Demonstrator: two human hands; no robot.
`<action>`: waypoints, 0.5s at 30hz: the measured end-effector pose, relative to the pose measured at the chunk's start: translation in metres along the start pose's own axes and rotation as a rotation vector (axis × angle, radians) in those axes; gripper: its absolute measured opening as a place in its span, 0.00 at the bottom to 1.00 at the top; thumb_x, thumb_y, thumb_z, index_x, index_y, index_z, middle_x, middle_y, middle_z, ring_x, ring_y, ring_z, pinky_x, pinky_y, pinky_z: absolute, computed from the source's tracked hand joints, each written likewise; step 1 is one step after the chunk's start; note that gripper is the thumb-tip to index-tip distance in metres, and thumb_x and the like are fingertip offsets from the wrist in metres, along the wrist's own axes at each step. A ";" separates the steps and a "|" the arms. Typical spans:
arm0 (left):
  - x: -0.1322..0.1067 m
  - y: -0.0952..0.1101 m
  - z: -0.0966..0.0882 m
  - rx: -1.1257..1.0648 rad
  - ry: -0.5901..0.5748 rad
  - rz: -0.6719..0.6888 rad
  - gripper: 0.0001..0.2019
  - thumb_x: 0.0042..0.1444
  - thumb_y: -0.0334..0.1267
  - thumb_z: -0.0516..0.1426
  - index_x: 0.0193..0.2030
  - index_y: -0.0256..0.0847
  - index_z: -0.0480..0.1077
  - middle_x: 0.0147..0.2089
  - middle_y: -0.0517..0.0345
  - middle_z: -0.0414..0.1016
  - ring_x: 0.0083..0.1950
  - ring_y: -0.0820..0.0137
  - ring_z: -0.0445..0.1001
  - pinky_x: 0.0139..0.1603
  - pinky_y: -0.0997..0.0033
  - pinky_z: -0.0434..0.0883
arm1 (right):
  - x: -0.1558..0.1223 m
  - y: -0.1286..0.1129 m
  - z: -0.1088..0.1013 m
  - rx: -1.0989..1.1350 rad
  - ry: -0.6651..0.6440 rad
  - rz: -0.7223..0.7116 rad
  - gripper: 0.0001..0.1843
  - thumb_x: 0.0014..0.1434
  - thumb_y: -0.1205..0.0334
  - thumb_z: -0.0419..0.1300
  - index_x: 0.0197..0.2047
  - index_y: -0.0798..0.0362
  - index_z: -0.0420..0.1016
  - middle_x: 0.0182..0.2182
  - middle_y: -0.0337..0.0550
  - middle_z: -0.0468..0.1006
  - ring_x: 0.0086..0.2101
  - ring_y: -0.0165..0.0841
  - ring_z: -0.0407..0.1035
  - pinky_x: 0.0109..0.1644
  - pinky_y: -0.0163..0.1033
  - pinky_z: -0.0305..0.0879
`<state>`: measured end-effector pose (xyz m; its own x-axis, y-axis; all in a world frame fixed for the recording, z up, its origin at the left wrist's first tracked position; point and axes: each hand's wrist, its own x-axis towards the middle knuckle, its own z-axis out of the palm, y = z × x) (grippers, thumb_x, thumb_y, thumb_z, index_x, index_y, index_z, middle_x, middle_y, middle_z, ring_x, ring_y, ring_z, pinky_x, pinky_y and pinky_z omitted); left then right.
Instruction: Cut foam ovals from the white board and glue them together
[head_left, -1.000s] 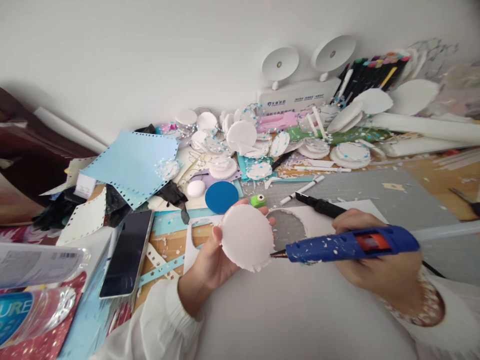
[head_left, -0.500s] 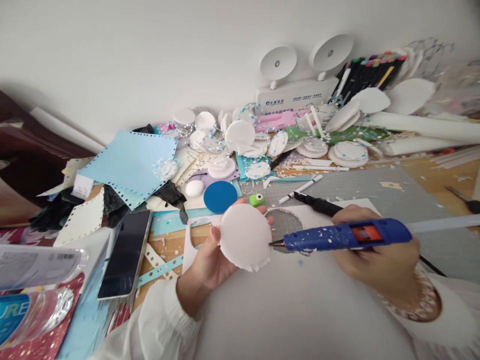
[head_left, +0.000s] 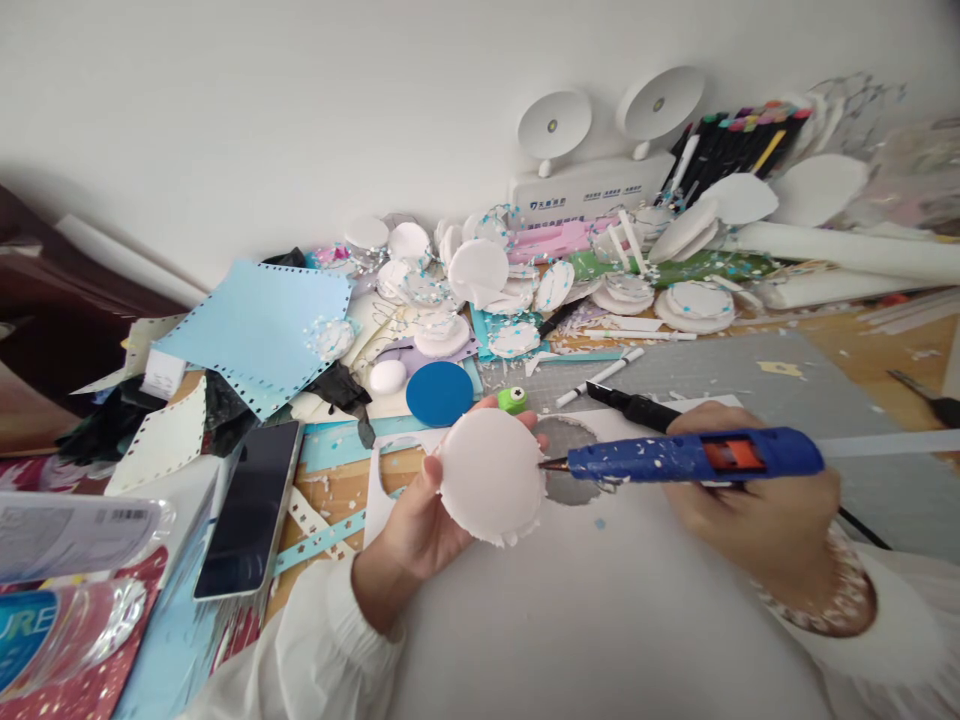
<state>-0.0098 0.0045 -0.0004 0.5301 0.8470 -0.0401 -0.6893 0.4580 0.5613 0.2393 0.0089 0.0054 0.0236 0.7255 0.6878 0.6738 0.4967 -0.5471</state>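
A white foam disc (head_left: 491, 480) with a ragged edge rests in my left hand (head_left: 420, 520), its flat face turned toward me, thumb on the near edge and fingers behind it. My right hand (head_left: 750, 520) is wrapped round a blue hot glue gun (head_left: 637, 460) with an orange-red part on its body. Its metal nozzle points left and meets or nearly meets the disc's right edge. Beneath lies a white foam sheet (head_left: 600, 610) with round cut-outs. A black craft knife (head_left: 630, 405) lies just beyond my right hand.
Behind stand stacked white foam discs (head_left: 480, 272) with blue-beaded trim. A blue round piece (head_left: 440, 393), a green punch (head_left: 512, 400) and a white pen (head_left: 600, 378) lie closer. At left are a phone (head_left: 247, 510) and light blue sheets (head_left: 255, 320). A grey cutting mat (head_left: 817, 390) extends right.
The glue gun's nozzle has moved up slightly along the disc's right edge, and its body has tilted a little. The disc stays in my left hand with almost no shift.
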 end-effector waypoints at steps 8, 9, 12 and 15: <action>-0.002 -0.002 -0.005 0.044 0.040 -0.028 0.37 0.48 0.58 0.64 0.64 0.51 0.62 0.65 0.50 0.66 0.65 0.50 0.64 0.62 0.51 0.64 | -0.002 0.004 0.000 -0.105 -0.013 -0.146 0.09 0.48 0.73 0.57 0.30 0.49 0.63 0.23 0.34 0.69 0.23 0.29 0.66 0.27 0.33 0.62; -0.002 -0.002 -0.006 0.053 0.034 -0.032 0.37 0.49 0.58 0.64 0.64 0.50 0.62 0.64 0.49 0.66 0.63 0.50 0.66 0.61 0.51 0.66 | -0.002 0.004 0.000 -0.110 -0.008 -0.150 0.09 0.48 0.73 0.57 0.30 0.50 0.63 0.23 0.34 0.69 0.23 0.29 0.66 0.27 0.33 0.62; -0.002 -0.002 -0.005 0.065 -0.002 -0.058 0.35 0.50 0.58 0.63 0.63 0.50 0.63 0.65 0.48 0.65 0.58 0.49 0.71 0.55 0.52 0.70 | -0.002 0.004 0.000 -0.123 -0.005 -0.159 0.08 0.48 0.72 0.57 0.30 0.50 0.63 0.24 0.35 0.69 0.24 0.30 0.67 0.27 0.34 0.62; -0.002 -0.001 -0.004 0.069 -0.023 -0.062 0.34 0.50 0.57 0.63 0.62 0.49 0.64 0.65 0.47 0.64 0.58 0.49 0.71 0.54 0.53 0.71 | -0.001 0.004 0.000 -0.138 -0.014 -0.159 0.08 0.49 0.72 0.56 0.30 0.49 0.63 0.24 0.36 0.69 0.24 0.31 0.67 0.27 0.35 0.62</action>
<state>-0.0118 0.0031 -0.0042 0.5821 0.8110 -0.0580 -0.6200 0.4889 0.6137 0.2416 0.0101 0.0023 -0.1008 0.6498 0.7534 0.7630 0.5365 -0.3606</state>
